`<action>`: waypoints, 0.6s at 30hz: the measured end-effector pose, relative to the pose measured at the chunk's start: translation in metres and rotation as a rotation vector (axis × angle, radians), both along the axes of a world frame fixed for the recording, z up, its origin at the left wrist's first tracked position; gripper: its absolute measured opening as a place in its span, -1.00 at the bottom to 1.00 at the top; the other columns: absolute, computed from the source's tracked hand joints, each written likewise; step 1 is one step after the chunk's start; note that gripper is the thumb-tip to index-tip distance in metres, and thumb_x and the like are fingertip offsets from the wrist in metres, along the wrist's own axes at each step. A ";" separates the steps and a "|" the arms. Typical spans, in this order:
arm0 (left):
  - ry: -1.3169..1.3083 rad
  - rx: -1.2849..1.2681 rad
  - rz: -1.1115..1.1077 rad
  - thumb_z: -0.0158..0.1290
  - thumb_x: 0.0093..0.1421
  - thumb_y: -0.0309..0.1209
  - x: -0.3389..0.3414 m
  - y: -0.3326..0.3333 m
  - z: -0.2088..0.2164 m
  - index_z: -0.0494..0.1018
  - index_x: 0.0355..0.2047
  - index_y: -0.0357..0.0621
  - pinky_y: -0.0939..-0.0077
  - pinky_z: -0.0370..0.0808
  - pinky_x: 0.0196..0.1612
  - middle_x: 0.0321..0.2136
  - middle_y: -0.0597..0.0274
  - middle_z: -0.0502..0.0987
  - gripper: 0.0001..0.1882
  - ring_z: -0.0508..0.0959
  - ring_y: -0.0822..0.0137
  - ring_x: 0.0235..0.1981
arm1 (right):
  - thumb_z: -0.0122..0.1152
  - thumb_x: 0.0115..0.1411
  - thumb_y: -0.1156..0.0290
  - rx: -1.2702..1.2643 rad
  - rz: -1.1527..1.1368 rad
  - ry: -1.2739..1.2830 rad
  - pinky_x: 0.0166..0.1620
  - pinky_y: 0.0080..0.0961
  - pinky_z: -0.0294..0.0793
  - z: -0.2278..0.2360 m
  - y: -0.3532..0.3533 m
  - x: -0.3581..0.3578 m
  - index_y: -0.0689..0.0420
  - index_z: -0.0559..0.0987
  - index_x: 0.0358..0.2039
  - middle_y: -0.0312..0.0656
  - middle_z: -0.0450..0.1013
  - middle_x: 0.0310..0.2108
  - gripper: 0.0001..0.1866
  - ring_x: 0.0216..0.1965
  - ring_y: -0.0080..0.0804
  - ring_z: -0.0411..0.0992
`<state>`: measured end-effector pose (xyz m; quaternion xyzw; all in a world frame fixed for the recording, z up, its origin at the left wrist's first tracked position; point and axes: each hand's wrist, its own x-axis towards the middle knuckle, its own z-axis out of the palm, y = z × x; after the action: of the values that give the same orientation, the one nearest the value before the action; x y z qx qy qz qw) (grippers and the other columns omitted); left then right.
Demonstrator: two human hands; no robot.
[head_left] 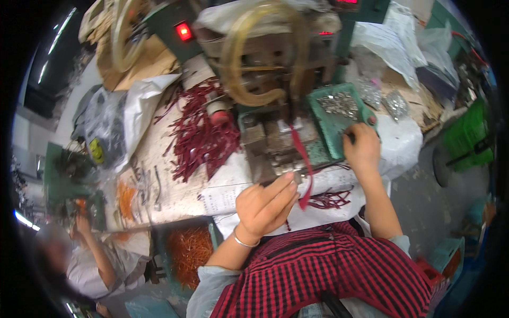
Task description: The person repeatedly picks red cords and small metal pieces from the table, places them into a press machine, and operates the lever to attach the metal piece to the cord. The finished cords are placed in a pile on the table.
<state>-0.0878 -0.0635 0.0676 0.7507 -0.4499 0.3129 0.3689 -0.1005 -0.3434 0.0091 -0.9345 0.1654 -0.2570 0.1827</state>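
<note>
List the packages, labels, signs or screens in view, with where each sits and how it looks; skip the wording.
Red lit display: small glowing square on the machine's dark panel, upper left.
Second red display: at the top edge, cut off.
Printed paper sheet: white, on the bench beside the left hand.
Clear plastic bags: small, holding silvery parts, beyond the right hand.

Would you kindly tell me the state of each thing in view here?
left hand: fingers pinched on the red strip
red strip: held, draped over the press bed
right hand: resting on the green tray's edge
green tray: tilted, holding small metal parts
red lamp: lit
pile of red strips: loose on the bench
</note>
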 end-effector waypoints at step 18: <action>0.191 0.379 0.925 0.29 -0.07 -0.35 0.229 0.047 -0.113 0.63 -0.38 -0.23 0.11 0.44 -0.12 -0.22 0.06 0.57 -0.75 0.49 -0.03 -0.15 | 0.27 0.22 0.56 0.364 -0.041 -0.235 -0.06 -0.34 0.51 0.007 0.002 -0.030 0.23 0.68 -0.20 -0.08 0.60 -0.26 -0.86 -0.22 -0.19 0.56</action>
<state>0.1412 -0.0167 -0.0458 0.9504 -0.0837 0.2863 0.0884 -0.1300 -0.3416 0.0157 -0.8462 0.2057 -0.3335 0.3611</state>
